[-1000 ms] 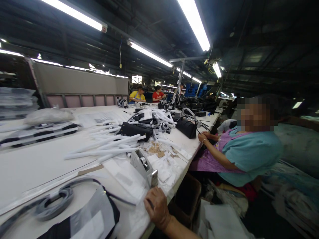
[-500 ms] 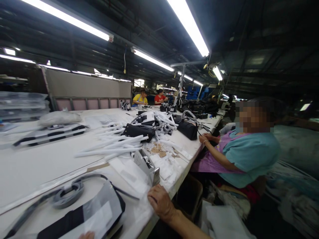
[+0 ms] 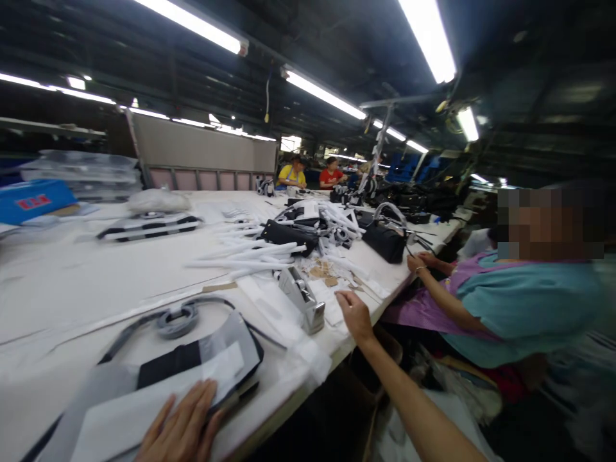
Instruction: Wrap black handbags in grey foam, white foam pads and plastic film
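My left hand lies flat, fingers stretched out, on a white sheet over a black bag. Grey translucent wrap covers part of that bag, and its dark strap runs behind it with a grey wrapped ring. My right hand reaches to the small white sheets just past a grey tape dispenser. Its fingers are drawn together; whether a sheet is between them cannot be made out.
White foam tubes and black bags are heaped mid-table. A co-worker in a teal shirt sits at the right edge, hands near a black handbag. A blue box and a wrapped bundle lie left.
My right hand has moved forward past the tape dispenser to the small white sheets. My left hand has come further into view on the white sheet. The view has swung left.
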